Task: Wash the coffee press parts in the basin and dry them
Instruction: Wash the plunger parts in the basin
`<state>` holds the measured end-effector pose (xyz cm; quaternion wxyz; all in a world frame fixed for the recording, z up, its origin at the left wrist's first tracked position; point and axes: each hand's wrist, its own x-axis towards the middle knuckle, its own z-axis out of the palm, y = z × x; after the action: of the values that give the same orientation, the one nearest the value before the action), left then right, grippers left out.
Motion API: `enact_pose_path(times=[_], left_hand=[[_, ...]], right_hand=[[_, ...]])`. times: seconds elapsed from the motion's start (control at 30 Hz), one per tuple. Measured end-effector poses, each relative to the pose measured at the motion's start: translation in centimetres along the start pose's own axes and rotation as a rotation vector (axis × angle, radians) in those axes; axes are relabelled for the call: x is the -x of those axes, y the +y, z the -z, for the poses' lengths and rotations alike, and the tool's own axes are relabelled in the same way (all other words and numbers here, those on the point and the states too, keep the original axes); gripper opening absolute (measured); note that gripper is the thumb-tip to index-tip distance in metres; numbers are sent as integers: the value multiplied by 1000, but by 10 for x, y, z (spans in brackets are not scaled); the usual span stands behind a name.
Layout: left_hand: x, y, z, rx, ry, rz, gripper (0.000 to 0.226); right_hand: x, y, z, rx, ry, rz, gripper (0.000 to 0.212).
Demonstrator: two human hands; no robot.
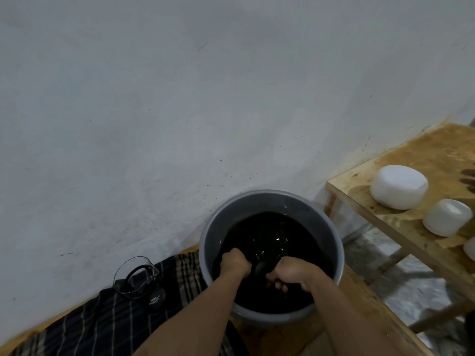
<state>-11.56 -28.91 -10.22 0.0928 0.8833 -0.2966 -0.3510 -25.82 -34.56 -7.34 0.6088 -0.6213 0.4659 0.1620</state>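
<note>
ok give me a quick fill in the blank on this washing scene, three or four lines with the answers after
1. Both hands, the left hand and the right hand, reach into the grey ____.
2. The water in the basin looks almost ____ in colour.
3. The glass carafe lies on a ____ cloth beside the basin.
4. The white containers stand on a ____ shelf.

Missing words: basin; black; striped; wooden
</note>
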Motion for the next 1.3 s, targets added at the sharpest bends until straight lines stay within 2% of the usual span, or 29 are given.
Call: enact_pose_path(times=[0.07,0.13,0.2,0.27,0.33,0.37,0.43,0.57,0.7,0.83,0.93,1.03,1.07,1.1,1.13,1.2,1.27,1.3], left_hand=[[0,-1,0,-28,-28,26,33],[0,1,1,17,-50,23,30],[-2,3,-1,141,-46,-49,28],[-1,4,-1,226,-13,-138,30],[0,4,0,182,22,-145,26],[1,4,0,151,20,-110,27],[-2,1,-1,108,-26,-2,43],[0,-1,1,141,-74,100,49],[4,6,7,507,-229,177,37],[-1,7,8,761,-304,300,28],[6,12,13,896,-341,276,14],[10,11,13,874,-370,260,17],[9,9,11,854,-342,252,14],[2,7,7,788,-273,222,24],[0,6,4,651,-193,179,34],[2,4,2,290,2,72,35],[1,3,-1,167,84,-30,28],[-2,3,-2,167,83,-81,26]], right_hand=[[-4,2,-2,245,95,99,19],[-7,3,-5,536,261,181,18],[-10,3,-10,668,368,199,20],[-15,3,-12,556,269,188,23],[-14,1,-11,435,107,168,26],[-10,-1,-9,391,47,146,24],[-3,-2,-6,293,-32,118,19],[-4,4,-4,355,15,214,22],[-8,2,-6,446,182,234,20],[-8,-3,-2,55,177,112,18],[-6,-5,0,-36,134,82,17],[-7,-4,-6,151,61,107,22],[-8,-2,-8,237,51,117,23],[-8,-3,-10,319,57,126,22],[-8,-3,-11,392,94,139,20],[-5,-6,-12,504,260,160,12],[-1,-7,-12,554,424,184,7],[0,-8,-11,547,449,186,8]])
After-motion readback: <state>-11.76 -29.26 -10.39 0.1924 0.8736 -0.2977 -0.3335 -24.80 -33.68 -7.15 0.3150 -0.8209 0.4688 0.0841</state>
